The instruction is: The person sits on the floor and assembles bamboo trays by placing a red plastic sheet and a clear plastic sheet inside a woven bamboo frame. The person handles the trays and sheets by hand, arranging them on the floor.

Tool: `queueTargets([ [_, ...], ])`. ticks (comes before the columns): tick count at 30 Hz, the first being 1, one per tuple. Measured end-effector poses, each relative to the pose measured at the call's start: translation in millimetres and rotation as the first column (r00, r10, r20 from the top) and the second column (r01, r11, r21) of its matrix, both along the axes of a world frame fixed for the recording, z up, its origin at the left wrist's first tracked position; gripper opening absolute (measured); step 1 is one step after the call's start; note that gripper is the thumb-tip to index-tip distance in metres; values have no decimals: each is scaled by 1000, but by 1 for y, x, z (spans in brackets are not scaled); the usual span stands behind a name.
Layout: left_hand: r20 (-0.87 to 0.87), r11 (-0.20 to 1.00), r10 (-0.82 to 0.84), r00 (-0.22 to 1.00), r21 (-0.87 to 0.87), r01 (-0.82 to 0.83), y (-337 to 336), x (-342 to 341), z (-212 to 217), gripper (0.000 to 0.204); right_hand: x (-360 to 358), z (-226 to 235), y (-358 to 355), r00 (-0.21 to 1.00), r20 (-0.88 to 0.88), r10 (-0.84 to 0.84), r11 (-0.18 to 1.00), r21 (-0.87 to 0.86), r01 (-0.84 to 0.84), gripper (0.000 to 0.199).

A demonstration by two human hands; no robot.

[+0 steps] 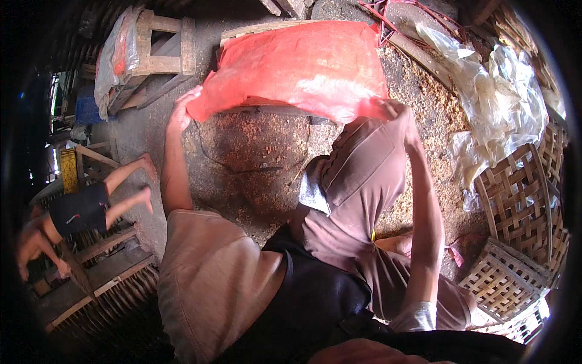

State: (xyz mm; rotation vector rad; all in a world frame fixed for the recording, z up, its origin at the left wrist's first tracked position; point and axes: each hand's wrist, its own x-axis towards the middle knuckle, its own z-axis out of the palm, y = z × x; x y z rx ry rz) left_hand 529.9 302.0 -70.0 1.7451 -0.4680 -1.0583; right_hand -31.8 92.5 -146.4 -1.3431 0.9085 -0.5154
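Observation:
A thin red sheet is stretched between my two hands, and its near edge sags in the middle. Whether it is cloth or woven plastic, I cannot tell. My left hand is closed on its near left corner. At the near right corner, my right hand grips the sheet just beyond my raised knee. Under the sheet lies something with a pale wooden or bamboo edge, mostly hidden.
Crumbly tan bits lie over the dark floor. A wooden stand is at the far left. Crumpled clear plastic and woven bamboo baskets line the right side. Another person is at the left.

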Motion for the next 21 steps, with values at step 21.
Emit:
queueTargets([
  [21, 764, 978, 196, 615, -202, -61, -56, -17, -67, 33, 42, -61, 34, 975, 155, -156, 895, 441, 73, 50],
])
